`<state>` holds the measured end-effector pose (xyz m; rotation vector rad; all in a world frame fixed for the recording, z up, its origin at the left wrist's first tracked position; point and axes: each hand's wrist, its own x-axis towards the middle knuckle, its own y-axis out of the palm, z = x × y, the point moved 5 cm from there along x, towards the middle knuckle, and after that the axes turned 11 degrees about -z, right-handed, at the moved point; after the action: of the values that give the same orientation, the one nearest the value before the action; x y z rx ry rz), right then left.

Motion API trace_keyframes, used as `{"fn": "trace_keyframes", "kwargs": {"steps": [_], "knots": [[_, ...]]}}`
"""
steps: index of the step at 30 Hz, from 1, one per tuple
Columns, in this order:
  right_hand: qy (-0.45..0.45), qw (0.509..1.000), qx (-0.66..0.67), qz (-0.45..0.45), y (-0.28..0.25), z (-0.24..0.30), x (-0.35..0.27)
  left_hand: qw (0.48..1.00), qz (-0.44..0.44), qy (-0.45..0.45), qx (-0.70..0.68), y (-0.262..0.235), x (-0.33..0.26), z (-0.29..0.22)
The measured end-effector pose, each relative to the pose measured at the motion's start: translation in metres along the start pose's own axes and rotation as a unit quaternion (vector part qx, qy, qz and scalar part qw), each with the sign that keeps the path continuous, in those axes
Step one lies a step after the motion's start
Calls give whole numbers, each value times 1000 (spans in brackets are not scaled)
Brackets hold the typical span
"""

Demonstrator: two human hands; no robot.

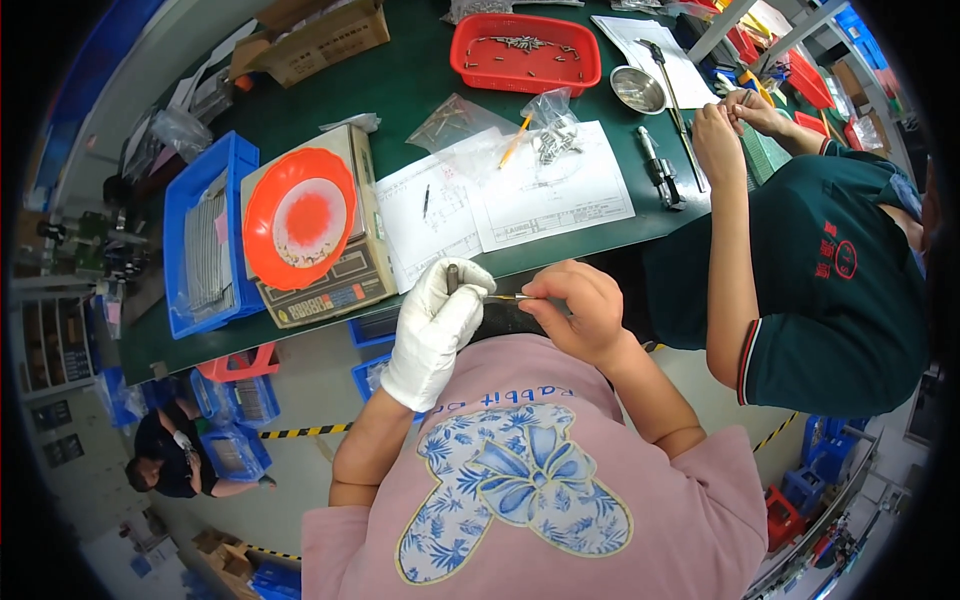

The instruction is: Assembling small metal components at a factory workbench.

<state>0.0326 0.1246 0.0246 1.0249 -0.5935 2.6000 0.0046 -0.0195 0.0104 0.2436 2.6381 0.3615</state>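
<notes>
Both hands are working just off the near edge of the green worktop, over the lap, so they're in open air w/ nothing under them but the pink shirt.

Room to move: decent on the left side, floor below and blue bins under the worktop. Right side is tight, a co-worker in a dark green shirt sits close, their forearm hanging down right beside the right hand. Straight ahead the worktop edge is lined w/ a weighing scale carrying an orange dish, and paper drawings that reach the edge.

Left hand wears a white glove, fingers curled round a short dark metal rod. Rod stands roughly upright, top end poking out above the glove, pointing far toward the worktop.

Right hand is bare, thumb + fingertips pinched on a thin pin. Pin's long axis runs left-right, about level, tip aimed left at the rod. It bridges the gap btw the two hands; can't tell if the tip actually touches the rod, too small.

Farther back: red tray w/ small metal parts, a steel bowl, a clear bag of parts on the drawings, blue bin at far left.
</notes>
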Motion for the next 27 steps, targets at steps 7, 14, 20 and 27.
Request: {"fn": "trace_keyframes", "kwargs": {"steps": [7,14,20,27], "knots": [[-11,1000,6,3,3,-1,-1,1000,-14,1,-5,1,-3,-1],[-15,1000,-6,17,9,-3,-4,993,-17,89,73,4,-11,-7],[46,996,54,55,8,-4,-2,982,-22,154,108,4,-11,-13],[-39,995,43,84,10,-2,-5,993,3,87,78,2,-6,-9]]}}
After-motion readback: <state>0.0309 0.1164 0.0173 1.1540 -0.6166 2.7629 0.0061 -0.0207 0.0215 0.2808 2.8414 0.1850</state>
